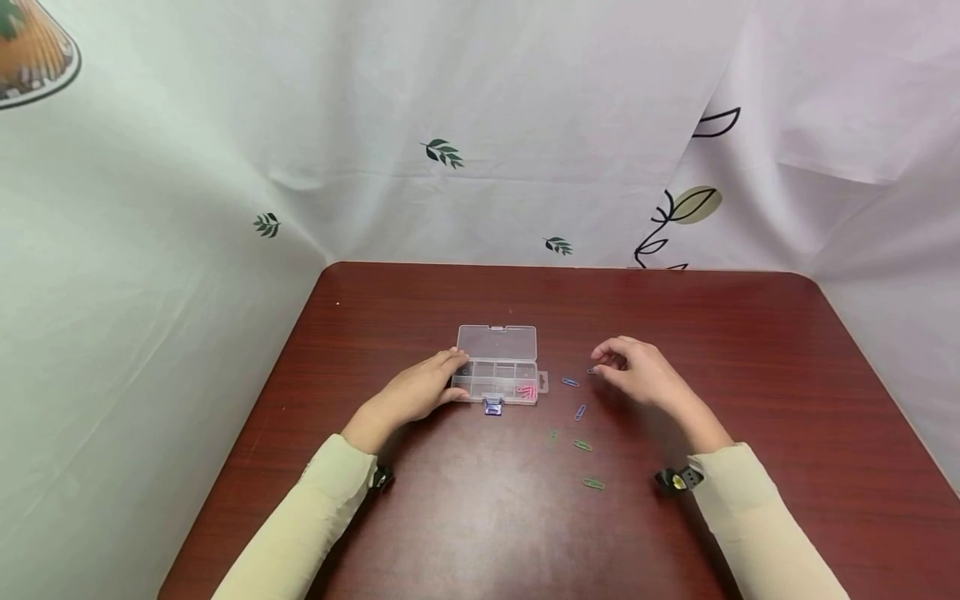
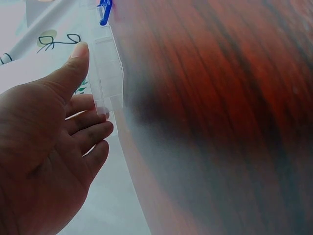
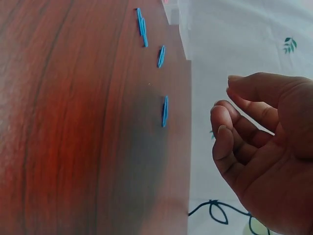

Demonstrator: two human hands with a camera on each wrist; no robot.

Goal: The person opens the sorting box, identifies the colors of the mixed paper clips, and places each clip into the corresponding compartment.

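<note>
A clear plastic compartment box lies with its lid raised at the back and a blue latch at the front. Pink paper clips fill its front right compartment. My left hand holds the box's left end, thumb along the front and fingers toward the back. Above a blue paper clip hovers my right hand, fingers loosely bent and thumb apart, with nothing between them. Two other blue paper clips, one nearer the box and one farther forward, lie on the table.
Three green paper clips, including one at the front, lie ahead of the blue ones on the brown wooden table. White cloth with leaf prints hangs behind and beside the table.
</note>
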